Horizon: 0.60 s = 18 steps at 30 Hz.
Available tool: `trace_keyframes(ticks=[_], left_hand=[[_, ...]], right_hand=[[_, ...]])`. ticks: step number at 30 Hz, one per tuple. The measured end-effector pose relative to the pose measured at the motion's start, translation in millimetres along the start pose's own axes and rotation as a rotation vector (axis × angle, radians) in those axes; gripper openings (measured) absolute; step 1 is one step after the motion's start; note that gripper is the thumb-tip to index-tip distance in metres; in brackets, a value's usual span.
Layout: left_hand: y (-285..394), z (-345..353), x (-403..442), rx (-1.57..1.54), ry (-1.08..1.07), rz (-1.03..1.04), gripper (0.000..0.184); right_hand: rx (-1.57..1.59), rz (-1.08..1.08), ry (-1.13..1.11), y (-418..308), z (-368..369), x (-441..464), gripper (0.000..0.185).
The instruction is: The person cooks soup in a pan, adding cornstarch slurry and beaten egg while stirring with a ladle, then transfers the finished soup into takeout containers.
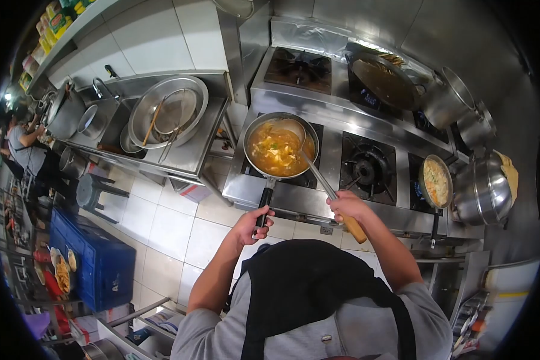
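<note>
A frying pan sits on the left front burner, with an orange-brown soupy dish in it that has pale and green bits. My left hand is wrapped round the pan's black handle. In my right hand is a ladle with a metal shaft and a wooden grip end. Its bowl rests in the upper right part of the pan, partly in the liquid. The bare burner lies just right of the pan.
A second pan with pale food stands at the right. Behind are a large wok and steel pots. Left is a sink counter with a big metal basin. A stool, blue crate and another person are farther left.
</note>
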<state>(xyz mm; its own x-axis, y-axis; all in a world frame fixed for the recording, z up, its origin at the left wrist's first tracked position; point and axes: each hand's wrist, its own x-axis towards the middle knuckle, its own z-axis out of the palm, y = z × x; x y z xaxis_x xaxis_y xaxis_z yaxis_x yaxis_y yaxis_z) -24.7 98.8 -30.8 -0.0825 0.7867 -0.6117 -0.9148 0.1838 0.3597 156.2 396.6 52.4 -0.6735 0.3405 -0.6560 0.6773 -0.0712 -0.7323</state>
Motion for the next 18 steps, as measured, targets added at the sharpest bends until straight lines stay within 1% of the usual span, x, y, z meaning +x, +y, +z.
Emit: trace_keyframes(ticks=[1,4,8,10,11,13,14,16,17,18], left_hand=[[0,-1,0,0.000,-0.003,0.002,0.034],[0,-4,1,-0.008,-0.027,0.007,0.034],[0,-2,0,-0.025,-0.019,0.009,0.033],[-1,-1,0,-0.022,-0.006,0.020,0.034],[-1,-1,0,-0.025,-0.007,0.019,0.034],[-1,-1,0,-0.019,-0.013,0.021,0.034],[-1,-1,0,-0.021,-0.013,0.021,0.034],[-1,0,-1,-0.011,-0.001,0.020,0.034],[0,1,-2,-0.011,-0.002,0.020,0.034],[-1,1,-2,-0.016,-0.008,0.021,0.034]], right_hand=[[0.241,0.048,-0.082,-2,1,-5,0.008],[0.255,0.088,-0.120,-14,8,-32,0.008],[0.312,0.100,-0.160,-8,12,-54,0.010],[0.213,0.061,-0.170,-7,15,-63,0.010],[0.212,0.064,-0.170,-9,17,-69,0.010],[0.073,-0.008,-0.112,-14,21,-81,0.012],[0.072,-0.006,-0.112,-15,23,-86,0.012],[-0.082,-0.056,-0.014,-17,24,-91,0.014],[-0.082,-0.057,-0.014,-13,22,-87,0.014],[-0.251,-0.126,0.078,-9,19,-81,0.017]])
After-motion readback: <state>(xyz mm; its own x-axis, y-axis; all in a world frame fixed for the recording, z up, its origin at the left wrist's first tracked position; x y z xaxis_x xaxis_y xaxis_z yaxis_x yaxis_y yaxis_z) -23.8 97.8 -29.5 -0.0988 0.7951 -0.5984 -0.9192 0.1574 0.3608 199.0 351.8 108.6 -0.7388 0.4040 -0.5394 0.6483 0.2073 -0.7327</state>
